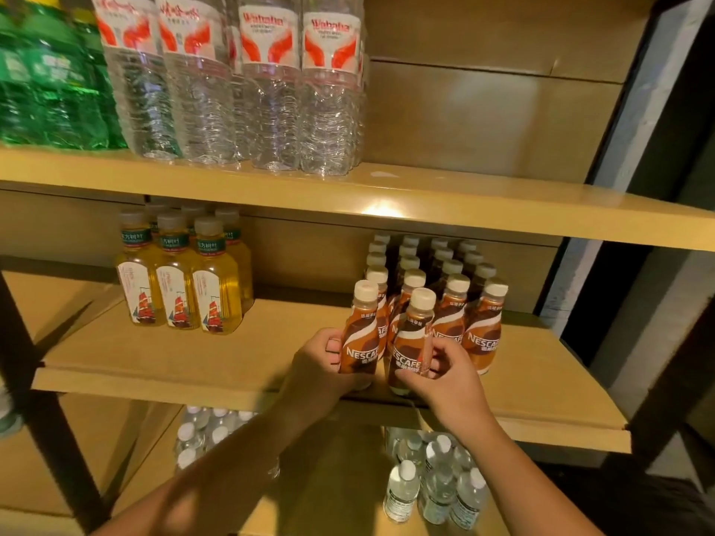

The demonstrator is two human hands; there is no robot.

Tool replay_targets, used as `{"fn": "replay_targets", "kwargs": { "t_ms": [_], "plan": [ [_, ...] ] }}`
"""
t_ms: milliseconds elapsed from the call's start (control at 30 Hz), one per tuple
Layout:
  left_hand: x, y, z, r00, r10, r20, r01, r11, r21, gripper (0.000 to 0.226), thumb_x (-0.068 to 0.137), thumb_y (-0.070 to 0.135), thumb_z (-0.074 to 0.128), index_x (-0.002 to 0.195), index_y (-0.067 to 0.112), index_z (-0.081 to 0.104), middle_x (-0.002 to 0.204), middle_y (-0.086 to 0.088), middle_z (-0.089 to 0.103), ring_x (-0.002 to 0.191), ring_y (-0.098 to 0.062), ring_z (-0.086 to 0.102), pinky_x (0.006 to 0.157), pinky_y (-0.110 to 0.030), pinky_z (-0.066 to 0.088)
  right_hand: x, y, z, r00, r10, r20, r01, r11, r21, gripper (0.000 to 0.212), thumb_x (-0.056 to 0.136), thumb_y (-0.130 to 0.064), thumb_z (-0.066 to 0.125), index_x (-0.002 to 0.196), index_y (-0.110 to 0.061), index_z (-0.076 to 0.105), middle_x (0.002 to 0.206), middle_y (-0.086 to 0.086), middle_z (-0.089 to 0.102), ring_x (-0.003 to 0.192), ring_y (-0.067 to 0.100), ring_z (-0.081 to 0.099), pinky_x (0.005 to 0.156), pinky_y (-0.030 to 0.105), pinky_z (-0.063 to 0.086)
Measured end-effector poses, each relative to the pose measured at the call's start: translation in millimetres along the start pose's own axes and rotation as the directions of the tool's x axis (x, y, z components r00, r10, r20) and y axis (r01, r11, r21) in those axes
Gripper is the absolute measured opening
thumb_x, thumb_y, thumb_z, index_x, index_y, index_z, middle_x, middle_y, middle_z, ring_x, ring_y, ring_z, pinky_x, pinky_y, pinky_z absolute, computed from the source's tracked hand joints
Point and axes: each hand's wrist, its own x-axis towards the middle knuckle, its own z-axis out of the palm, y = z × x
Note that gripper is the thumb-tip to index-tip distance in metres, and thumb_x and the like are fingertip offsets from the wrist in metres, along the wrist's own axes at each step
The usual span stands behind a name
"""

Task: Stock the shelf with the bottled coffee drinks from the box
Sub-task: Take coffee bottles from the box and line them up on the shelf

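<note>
Two brown bottled coffee drinks with white caps stand at the front edge of the middle shelf. My left hand grips the left bottle around its lower body. My right hand grips the right bottle the same way. Right behind them, several more coffee bottles stand in rows reaching to the back of the shelf. The box is out of view.
Yellow tea bottles stand at the left of the same shelf. Large water bottles and green bottles fill the upper shelf. Small water bottles sit on the lower shelf. A dark frame post runs along the right.
</note>
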Motion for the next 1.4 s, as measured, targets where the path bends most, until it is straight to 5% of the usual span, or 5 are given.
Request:
{"fn": "replay_targets", "kwargs": {
  "t_ms": [267, 833, 1033, 1233, 1400],
  "plan": [
    [10.6, -5.2, -6.2, 0.993, -0.026, 0.118, 0.039, 0.993, -0.11, 0.072, 0.063, 0.021, 0.095, 0.125, 0.013, 0.061, 0.118, 0.0, 0.072, 0.105, -0.014, 0.071, 0.089, -0.028, 0.059, 7.7, 8.4, -4.3, 0.997, 0.001, 0.076, -0.008, 0.996, 0.093, 0.046, 0.075, 0.005, 0.083, 0.111, -0.014, 0.063, 0.099, 0.0, 0.078, 0.094, 0.012, 0.074, 0.082, 0.023, 0.059],
    [9.1, -5.2, -4.4, 0.985, -0.015, 0.175, 0.039, 0.99, -0.133, 0.076, 0.063, 0.035, 0.09, 0.129, 0.014, 0.06, 0.117, 0.005, 0.073, 0.105, -0.008, 0.07, 0.092, -0.028, 0.058, 4.1, 14.8, -2.9, 0.998, -0.021, 0.067, 0.013, 0.993, 0.113, 0.047, 0.08, 0.006, 0.077, 0.121, -0.013, 0.063, 0.1, -0.011, 0.078, 0.098, 0.005, 0.073, 0.083, 0.016, 0.057],
    [5.6, 4.7, -10.9, 0.973, -0.108, 0.203, 0.086, 0.99, 0.112, 0.1, 0.056, 0.056, 0.093, 0.141, 0.029, 0.047, 0.137, 0.009, 0.058, 0.126, -0.015, 0.057, 0.105, -0.041, 0.051, -1.7, 10.5, -10.8, 0.992, -0.031, 0.122, 0.045, 0.992, -0.115, 0.058, 0.079, -0.018, 0.085, 0.128, -0.032, 0.058, 0.117, -0.014, 0.069, 0.11, 0.0, 0.065, 0.102, 0.031, 0.053],
    [-5.4, 44.6, -33.3, 0.965, -0.106, 0.241, -0.096, 0.711, 0.697, 0.116, 0.071, 0.07, 0.075, 0.159, 0.027, 0.013, 0.165, 0.001, 0.02, 0.151, -0.024, 0.019, 0.124, -0.047, 0.016, -23.9, -10.9, -15.5, 0.981, -0.181, 0.076, 0.188, 0.757, -0.626, 0.074, 0.075, -0.07, 0.065, 0.138, -0.039, 0.042, 0.13, -0.019, 0.052, 0.118, 0.004, 0.052, 0.099, 0.033, 0.048],
    [-30.9, 43.9, -57.5, 0.968, -0.002, 0.252, -0.225, 0.439, 0.87, 0.117, 0.072, 0.093, 0.039, 0.159, 0.027, -0.004, 0.17, -0.004, -0.002, 0.155, -0.032, -0.006, 0.122, -0.06, -0.007, -46.3, -24.2, -10.4, 0.979, -0.194, 0.067, 0.156, 0.495, -0.855, 0.096, 0.079, -0.086, 0.035, 0.155, -0.029, 0.021, 0.161, -0.002, 0.031, 0.148, 0.019, 0.028, 0.121, 0.046, 0.027]
  ]
}}
